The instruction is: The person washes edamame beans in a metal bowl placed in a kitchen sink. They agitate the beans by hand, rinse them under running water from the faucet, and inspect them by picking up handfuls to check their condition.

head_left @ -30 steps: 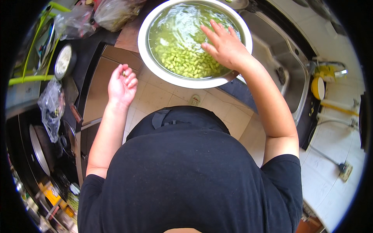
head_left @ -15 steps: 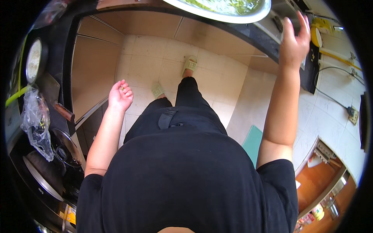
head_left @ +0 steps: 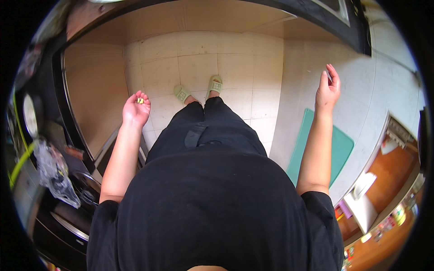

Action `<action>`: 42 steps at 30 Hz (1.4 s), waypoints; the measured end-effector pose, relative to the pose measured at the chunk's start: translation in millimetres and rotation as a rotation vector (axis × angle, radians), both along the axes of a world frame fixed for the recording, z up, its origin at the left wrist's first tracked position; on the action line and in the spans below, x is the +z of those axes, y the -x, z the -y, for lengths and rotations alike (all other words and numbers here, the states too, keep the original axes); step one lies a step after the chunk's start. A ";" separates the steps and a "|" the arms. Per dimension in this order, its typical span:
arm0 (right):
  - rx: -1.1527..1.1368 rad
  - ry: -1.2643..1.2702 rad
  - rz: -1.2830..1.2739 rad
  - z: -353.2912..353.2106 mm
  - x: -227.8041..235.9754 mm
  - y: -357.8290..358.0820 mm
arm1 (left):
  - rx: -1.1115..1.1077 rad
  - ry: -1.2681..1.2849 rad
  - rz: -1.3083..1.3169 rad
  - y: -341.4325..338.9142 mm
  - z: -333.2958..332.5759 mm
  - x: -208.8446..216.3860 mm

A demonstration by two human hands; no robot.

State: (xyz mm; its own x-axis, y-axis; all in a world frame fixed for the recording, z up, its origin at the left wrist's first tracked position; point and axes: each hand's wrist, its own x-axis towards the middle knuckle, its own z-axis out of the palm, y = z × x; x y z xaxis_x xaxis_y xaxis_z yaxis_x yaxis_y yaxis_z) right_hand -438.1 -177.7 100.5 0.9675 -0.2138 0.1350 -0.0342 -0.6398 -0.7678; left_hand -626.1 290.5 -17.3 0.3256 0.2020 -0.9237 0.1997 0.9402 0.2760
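Note:
My left hand [head_left: 135,109] is cupped palm up over the floor, with a few small yellow-green bits [head_left: 140,100] lying in it. My right hand [head_left: 328,88] hangs in the air on the right, fingers loosely apart and holding nothing. Below me are my black clothes and my feet in pale green sandals [head_left: 199,90] on the beige tiled floor [head_left: 199,58]. The metal bowl shows only as a sliver at the top edge [head_left: 101,1].
A dark counter edge [head_left: 68,113] runs down the left, with a crumpled plastic bag [head_left: 53,169] and a round dial [head_left: 30,115] on it. A teal mat [head_left: 341,149] lies on the floor at right. Dark counter [head_left: 325,16] crosses the top right.
The view has swung from the bowl of green pieces in water down to the floor. My right hand left the bowl and now hangs free; my left hand stays cupped.

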 end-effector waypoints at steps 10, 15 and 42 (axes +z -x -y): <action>-0.412 -0.323 -0.180 81.5 -32.6 101.3 | -0.621 0.062 0.162 -81.4 71.4 39.2; -0.502 -0.421 -0.184 90.1 -28.6 151.6 | -0.904 0.027 0.235 -115.3 123.8 61.5; 1.054 -0.368 0.048 -185.3 82.0 -70.2 | 0.566 -0.262 0.728 37.6 6.9 138.6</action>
